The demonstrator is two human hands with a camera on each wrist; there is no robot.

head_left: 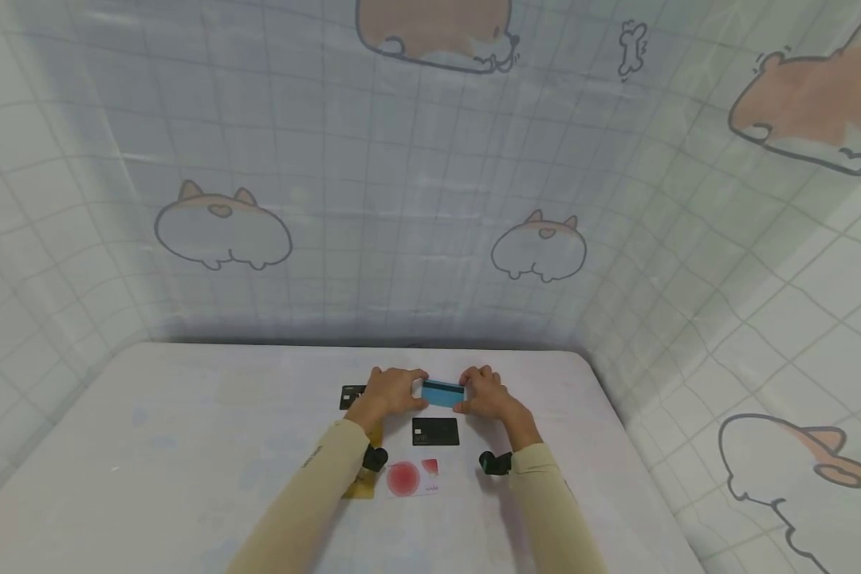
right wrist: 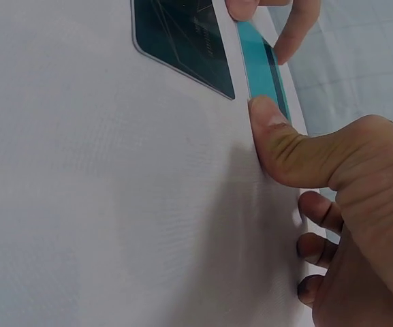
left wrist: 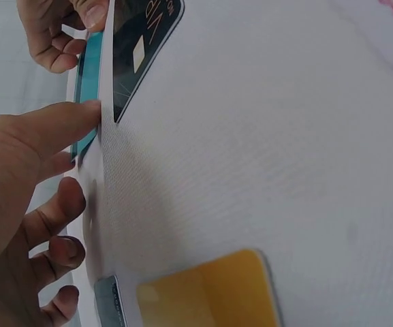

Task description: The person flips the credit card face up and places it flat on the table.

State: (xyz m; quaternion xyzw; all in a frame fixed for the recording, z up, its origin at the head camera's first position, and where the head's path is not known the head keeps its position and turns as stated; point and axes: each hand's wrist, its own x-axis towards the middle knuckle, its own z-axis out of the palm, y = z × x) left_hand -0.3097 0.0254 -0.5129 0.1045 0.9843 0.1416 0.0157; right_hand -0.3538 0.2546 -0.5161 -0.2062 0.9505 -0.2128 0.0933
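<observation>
Both hands hold a blue card (head_left: 442, 393) with a dark stripe along its far side, near the back of the table. My left hand (head_left: 393, 391) pinches its left end between thumb and forefinger, the other fingers loosely bent. At the opposite end, my right hand (head_left: 488, 395) pinches the card between thumb and forefinger. In the right wrist view the right thumb lies on the blue card's (right wrist: 259, 65) near corner. Just in front lies a black card (head_left: 435, 431) marked VIP, touched by neither hand.
Another black card (head_left: 350, 395) lies left of the left hand, partly covered by it. Yellow cards (head_left: 361, 486) lie under the left forearm, partly hidden. A white card with a red circle (head_left: 404, 478) lies nearer. A patterned curtain (head_left: 402, 199) hangs behind the white table (head_left: 186, 446).
</observation>
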